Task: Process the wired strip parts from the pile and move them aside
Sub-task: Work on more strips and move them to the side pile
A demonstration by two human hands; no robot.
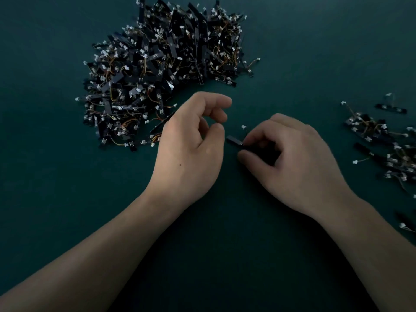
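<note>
Strip part [233, 140] pinched in right hand [292, 158]; left hand [191, 152] loosely curled, empty, beside the pile [157, 64].

**One strip pinched between the pile and the smaller group**

A dark teal surface [56, 199] carries a large pile [157, 64] of black strips with thin wires and white connectors, at the far centre-left; a smaller group [382, 140] of the same parts lies scattered at the right edge, well apart from it; the right hand [292, 158] pinches one black strip [234, 140] between thumb and fingers, its free end pointing left; a white connector [243, 126] shows just above those fingers; the left hand [191, 143] is beside the pile's near edge, fingers loosely curled, holding nothing.
</note>
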